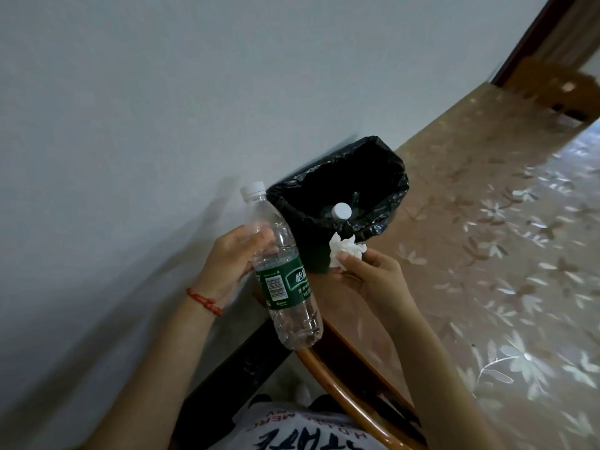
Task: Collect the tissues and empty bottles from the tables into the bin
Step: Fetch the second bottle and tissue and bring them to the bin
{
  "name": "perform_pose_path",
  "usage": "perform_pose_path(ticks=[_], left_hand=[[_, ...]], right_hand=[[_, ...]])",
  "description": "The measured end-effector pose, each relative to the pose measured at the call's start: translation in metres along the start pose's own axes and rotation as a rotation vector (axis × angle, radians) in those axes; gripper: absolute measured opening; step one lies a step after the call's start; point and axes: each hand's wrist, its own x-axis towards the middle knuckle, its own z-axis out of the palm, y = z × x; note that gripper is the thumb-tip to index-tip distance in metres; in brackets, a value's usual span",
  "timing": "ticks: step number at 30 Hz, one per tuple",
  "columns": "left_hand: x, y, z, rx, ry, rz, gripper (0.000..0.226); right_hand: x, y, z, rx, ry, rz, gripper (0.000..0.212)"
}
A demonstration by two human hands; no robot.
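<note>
My left hand grips an empty clear bottle with a green label and white cap, held upright and slightly tilted beside the bin. My right hand pinches a crumpled white tissue just below the bin's near rim. The bin is lined with a black bag and stands against the wall. Inside it another bottle shows its white cap.
A grey wall fills the left side. The table with a floral cover runs along the right. A wooden chair rail curves below my hands, and a wooden chair stands at the far end.
</note>
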Motion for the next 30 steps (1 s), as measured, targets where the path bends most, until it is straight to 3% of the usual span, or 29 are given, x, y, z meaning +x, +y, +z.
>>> perform_pose_path(ticks=[4,8,17,24,30], left_hand=[[0.011,0.004,0.015,0.018,-0.024,0.006,0.084],[0.016,0.009,0.023,0.021,-0.038,-0.012,0.062],[0.019,0.014,0.028,0.041,-0.001,-0.012,0.056],[0.016,0.014,0.029,0.046,0.009,0.007,0.056],[0.014,0.023,0.030,-0.016,0.040,0.066,0.051]], right_hand=[[0.015,-0.020,-0.007,0.044,0.030,-0.017,0.005],[0.037,-0.043,-0.011,0.029,0.065,-0.048,0.002],[0.094,-0.077,-0.008,-0.136,0.139,-0.153,0.008],[0.091,-0.074,-0.010,-0.099,0.133,-0.140,0.037],[0.066,-0.062,-0.019,-0.121,0.147,-0.160,0.035]])
